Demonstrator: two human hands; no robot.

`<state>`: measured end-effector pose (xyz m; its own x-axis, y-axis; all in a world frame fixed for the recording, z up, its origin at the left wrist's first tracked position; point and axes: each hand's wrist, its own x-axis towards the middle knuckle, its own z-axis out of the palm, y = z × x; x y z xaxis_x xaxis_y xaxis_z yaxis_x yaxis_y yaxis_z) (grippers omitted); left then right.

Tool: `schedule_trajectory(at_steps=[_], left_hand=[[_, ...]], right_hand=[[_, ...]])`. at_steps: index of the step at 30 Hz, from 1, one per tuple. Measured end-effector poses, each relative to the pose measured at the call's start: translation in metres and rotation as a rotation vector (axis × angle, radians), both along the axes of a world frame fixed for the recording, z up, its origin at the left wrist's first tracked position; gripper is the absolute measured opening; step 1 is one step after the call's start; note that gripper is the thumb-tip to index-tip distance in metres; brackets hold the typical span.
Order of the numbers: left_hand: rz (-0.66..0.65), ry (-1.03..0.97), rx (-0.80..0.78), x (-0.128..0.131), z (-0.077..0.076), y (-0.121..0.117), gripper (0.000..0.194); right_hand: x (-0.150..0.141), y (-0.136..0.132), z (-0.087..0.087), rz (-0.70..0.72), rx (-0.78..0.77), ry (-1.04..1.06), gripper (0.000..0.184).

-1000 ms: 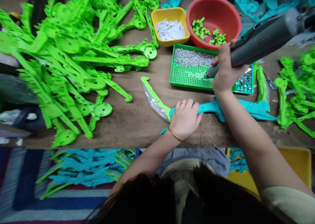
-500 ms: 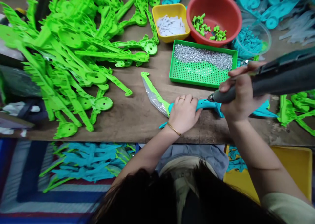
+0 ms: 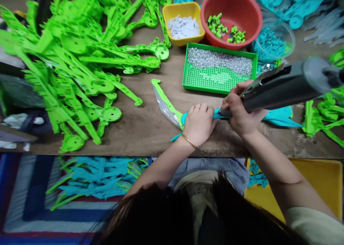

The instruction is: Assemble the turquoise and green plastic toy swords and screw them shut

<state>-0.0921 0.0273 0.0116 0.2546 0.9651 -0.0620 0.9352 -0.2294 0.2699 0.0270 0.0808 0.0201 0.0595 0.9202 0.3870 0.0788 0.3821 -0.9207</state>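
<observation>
A long turquoise plastic toy part (image 3: pixel 279 116) lies across the table near its front edge, a green and clear curved blade (image 3: pixel 167 103) at its left end. My left hand (image 3: pixel 199 122) is closed over the turquoise part near that end, pressing it to the table. In my right hand (image 3: pixel 242 110) is a dark grey electric screwdriver (image 3: pixel 285 85), tilted with its tip down on the turquoise part just right of my left fingers. The contact point itself is partly hidden. Behind the hands stands a green perforated tray (image 3: pixel 206 81) of small silver screws.
Green plastic parts (image 3: pixel 80 69) are heaped on the left, more (image 3: pixel 319 116) on the right. A yellow bowl (image 3: pixel 168 13) of white pieces, a red bowl (image 3: pixel 252 19) and a clear tub (image 3: pixel 291 40) of turquoise pieces stand behind. Below the edge are turquoise parts (image 3: pixel 96 177) and a yellow bin (image 3: pixel 319 180).
The electric screwdriver went from the screw tray to the turquoise part, then shifted slightly left along it with its rear end raised. My left hand kept its hold.
</observation>
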Motion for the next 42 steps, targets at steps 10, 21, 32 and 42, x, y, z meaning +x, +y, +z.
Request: schedule_trajectory(at_steps=[10, 21, 32, 42], left_hand=[[-0.037, -0.010, 0.040, 0.009, -0.002, -0.001, 0.038], [-0.043, -0.015, 0.092, 0.009, -0.012, -0.002, 0.039], [-0.021, -0.019, 0.094, 0.010, -0.013, -0.001, 0.037], [-0.002, -0.069, 0.040, 0.018, -0.006, 0.000, 0.046]], right_hand=[[-0.010, 0.103, -0.004, -0.313, 0.191, 0.212, 0.038], [-0.011, 0.109, -0.028, -0.245, 0.166, 0.037, 0.036], [0.020, 0.040, 0.030, -0.146, 0.292, 0.168, 0.023], [0.020, 0.023, -0.003, -0.052, 0.132, 0.152, 0.021]])
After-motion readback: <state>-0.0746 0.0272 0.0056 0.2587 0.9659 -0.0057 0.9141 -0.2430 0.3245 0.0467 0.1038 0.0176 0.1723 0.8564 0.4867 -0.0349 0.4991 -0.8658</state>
